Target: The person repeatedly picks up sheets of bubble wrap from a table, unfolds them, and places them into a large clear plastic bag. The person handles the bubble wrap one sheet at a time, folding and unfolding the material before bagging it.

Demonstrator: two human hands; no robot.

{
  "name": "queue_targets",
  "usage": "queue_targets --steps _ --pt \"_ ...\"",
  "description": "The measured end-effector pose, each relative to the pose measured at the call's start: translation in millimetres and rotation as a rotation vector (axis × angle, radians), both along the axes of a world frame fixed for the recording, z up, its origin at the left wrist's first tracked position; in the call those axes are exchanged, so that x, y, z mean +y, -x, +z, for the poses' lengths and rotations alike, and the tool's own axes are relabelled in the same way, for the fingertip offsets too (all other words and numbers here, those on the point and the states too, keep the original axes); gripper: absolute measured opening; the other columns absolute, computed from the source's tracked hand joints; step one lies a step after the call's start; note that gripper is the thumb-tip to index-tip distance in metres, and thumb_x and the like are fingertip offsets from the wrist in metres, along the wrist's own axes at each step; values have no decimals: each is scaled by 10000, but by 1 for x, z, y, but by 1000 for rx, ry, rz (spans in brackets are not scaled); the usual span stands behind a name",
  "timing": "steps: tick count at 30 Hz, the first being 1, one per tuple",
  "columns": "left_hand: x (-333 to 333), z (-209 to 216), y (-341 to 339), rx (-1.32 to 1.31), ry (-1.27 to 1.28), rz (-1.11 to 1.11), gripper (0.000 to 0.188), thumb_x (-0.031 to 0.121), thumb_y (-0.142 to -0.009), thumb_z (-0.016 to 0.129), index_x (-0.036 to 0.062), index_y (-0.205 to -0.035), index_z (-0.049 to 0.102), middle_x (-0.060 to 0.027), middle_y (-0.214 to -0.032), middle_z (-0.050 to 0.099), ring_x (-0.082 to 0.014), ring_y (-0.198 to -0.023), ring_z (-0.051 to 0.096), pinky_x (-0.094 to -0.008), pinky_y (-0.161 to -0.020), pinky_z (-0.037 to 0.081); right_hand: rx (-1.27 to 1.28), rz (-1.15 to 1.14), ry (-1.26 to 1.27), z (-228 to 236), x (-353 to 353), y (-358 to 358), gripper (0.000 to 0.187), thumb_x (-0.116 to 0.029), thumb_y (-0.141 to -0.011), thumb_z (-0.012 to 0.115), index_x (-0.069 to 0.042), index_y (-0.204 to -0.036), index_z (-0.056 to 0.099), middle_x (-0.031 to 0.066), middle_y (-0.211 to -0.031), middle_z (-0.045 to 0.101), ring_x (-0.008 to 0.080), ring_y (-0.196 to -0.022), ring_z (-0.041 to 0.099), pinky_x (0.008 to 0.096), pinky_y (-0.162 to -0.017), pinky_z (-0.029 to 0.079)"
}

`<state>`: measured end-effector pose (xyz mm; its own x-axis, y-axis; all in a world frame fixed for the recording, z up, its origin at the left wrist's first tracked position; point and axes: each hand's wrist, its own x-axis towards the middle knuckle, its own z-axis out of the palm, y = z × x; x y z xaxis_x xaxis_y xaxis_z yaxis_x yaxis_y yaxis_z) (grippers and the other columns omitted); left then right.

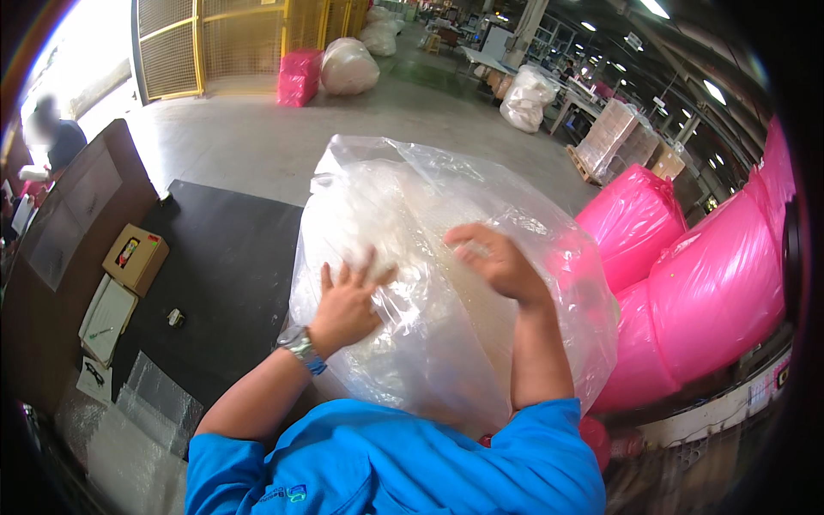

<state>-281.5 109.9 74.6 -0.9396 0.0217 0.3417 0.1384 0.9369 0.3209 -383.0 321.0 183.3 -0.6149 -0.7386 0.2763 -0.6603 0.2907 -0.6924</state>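
A large clear plastic bag (403,335) bulges in front of my body, packed with whitish, translucent material. My left hand (348,305) lies on its left side with the fingers spread, their tips slightly blurred. On that wrist is a metal-coloured watch (300,348). Over the right part of the same bag, my right hand (496,257) has its fingers loosely bent and apart; nothing shows clearly between them. Loose plastic film rises in folds along the bag's far edge. The underside of the bag is hidden.
A black tabletop (232,257) on the left bears a small cardboard box (137,257), a notepad (107,318) and clear plastic sheets (150,412). Pink wrapped bundles (712,283) crowd the right. Beyond are a wrapped pallet load (614,137), a yellow fence (236,43) and a person (62,137).
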Motion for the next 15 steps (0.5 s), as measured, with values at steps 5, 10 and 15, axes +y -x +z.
queue_targets --steps 5,10,15 --pt "-9 -12 10 -174 9 -35 678 279 -730 551 302 -1352 284 -100 -1447 153 -394 -1313 124 -631 -999 64 333 -26 63 33 -49 -45 487 -358 -791 608 -152 -1218 496 127 -1311 386 312 -1251 309 434 -1009 245" --pt "-33 -33 -2 93 -494 -250 315 141 -795 552 103 -1105 512 -127 -1155 506 -302 -1189 371 -474 -1019 218 479 -186 -741 -87 -103 -15 702 -659 -775 373 -255 -1345 313 91 -1433 193 309 -1319 155 648 -976 79" --pt "-73 -72 -148 -259 -906 -148 273 184 -850 511 89 -1105 539 -122 -1148 531 -272 -1062 511 -364 -894 406 393 -163 -894 -81 -87 -18 760 -591 -739 516 -134 -1323 350 119 -1432 185 319 -1316 154 600 -1001 120"
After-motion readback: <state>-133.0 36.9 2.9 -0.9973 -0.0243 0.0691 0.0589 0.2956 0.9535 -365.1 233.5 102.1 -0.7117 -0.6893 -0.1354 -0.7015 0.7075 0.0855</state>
